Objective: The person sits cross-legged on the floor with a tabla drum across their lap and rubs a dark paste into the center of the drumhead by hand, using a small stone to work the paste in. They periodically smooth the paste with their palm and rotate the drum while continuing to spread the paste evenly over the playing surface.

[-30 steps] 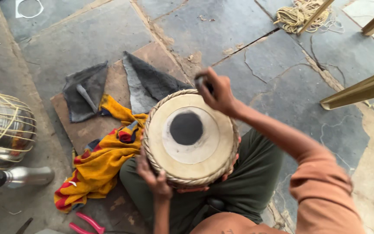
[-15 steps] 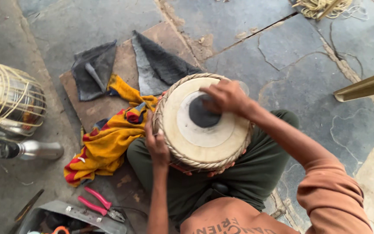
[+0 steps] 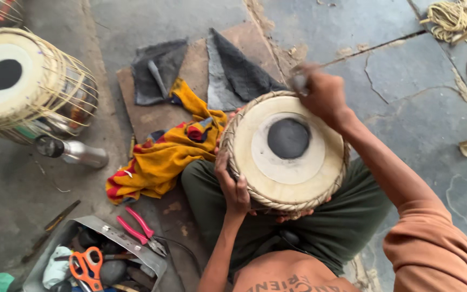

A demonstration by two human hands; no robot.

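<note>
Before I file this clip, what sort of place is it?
Likely a floor workshop for making or mending drums: a drum in the lap, another laced drum nearby, and a tray of tools.

Cracked stone floor [image 3: 406, 92]: board [image 3: 190, 70], second drum [image 3: 28, 86], rope [image 3: 455, 16].

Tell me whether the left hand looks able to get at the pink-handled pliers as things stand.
Probably yes, once it lets go: the left hand grips the rim of the drum, and the pink-handled pliers lie on open floor on that side, beside the tool tray, with nothing between.
</note>
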